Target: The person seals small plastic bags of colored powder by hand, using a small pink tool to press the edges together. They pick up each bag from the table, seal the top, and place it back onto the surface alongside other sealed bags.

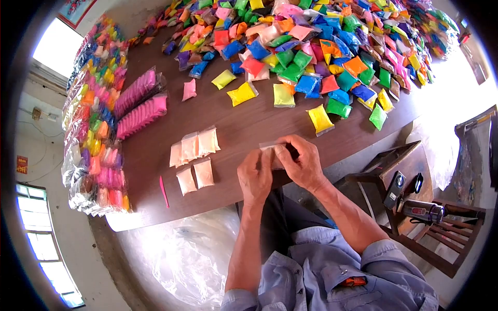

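My left hand (pixel 255 176) and my right hand (pixel 303 163) meet over the table's front edge. Between their thumbs and fingers they pinch a small plastic bag (pixel 268 145); only its pale upper edge shows, and my fingers hide its contents. To the left of my hands lie several peach-coloured packets (pixel 203 172) in two rows, the back ones overlapping. A thin pink stick-like tool (pixel 164 191) rests on the table left of these packets.
A big heap of multicoloured packets (pixel 303 65) covers the far side of the brown table (pixel 233 124). Pink packets stand in two rows (pixel 142 115) at left, beside stacked bagged packets (pixel 96 140). On the right, a wooden stool (pixel 410 160) and a flask (pixel 423 211).
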